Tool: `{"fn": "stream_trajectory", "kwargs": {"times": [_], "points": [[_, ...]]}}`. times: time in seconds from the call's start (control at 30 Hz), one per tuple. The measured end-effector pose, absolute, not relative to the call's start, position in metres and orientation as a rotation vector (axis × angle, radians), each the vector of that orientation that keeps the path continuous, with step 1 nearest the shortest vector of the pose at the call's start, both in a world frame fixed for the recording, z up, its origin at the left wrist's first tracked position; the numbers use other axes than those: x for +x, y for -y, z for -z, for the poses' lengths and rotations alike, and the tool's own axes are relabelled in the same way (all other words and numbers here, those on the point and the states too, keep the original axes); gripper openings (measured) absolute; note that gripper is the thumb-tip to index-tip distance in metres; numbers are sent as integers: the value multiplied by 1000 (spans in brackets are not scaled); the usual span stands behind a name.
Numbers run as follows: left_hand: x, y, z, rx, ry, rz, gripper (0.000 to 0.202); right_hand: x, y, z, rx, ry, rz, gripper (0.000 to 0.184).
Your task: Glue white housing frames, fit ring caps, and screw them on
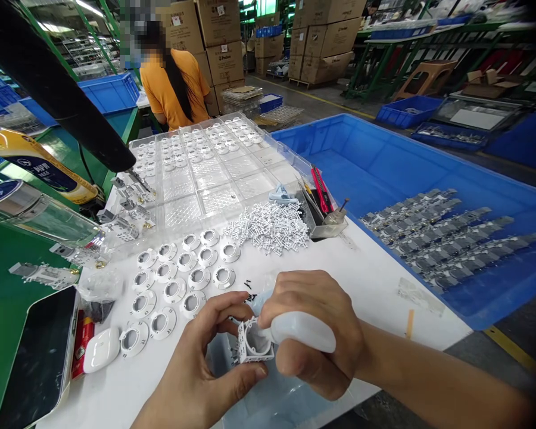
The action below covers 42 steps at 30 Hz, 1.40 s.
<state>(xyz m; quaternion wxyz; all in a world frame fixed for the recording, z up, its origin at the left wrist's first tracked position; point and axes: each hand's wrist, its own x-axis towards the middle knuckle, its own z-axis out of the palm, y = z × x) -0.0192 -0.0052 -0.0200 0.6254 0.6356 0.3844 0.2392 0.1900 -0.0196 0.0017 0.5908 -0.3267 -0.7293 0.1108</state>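
**One housing in hand**

The left hand [205, 363] pinches a small white square housing [254, 347]. The right hand [315, 322] is wrapped tight round a white-handled tool [304, 331] pressed into it. At eleven o'clock loose round flanges [183, 280] lie. The clear tray [214, 202] at twelve has only its far cells filled.

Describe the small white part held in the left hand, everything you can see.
The white plastic housing is small and squarish, with notched outer walls and a round hollow facing the camera. It looks like matte moulded plastic. It is held tilted above the near edge of the white table. The left hand pinches it, thumb below, fingers behind. A rounded white tool gripped in the right hand presses on its upper right rim. Its underside is hidden.
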Motion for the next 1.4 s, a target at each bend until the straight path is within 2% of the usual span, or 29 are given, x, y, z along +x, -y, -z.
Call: {"fn": "stream_trajectory", "kwargs": {"times": [0.47, 0.83, 1.4], "points": [[-17, 6, 20, 1453, -886, -578, 69, 190, 20, -1, -715, 1649, -256, 36], [-17, 7, 19, 1418, -908, -568, 69, 195, 19, -1, -723, 1418, -391, 33], [-18, 6, 17, 1439, -883, -522, 68, 198, 21, -3, -736, 1456, -337, 33]]}}
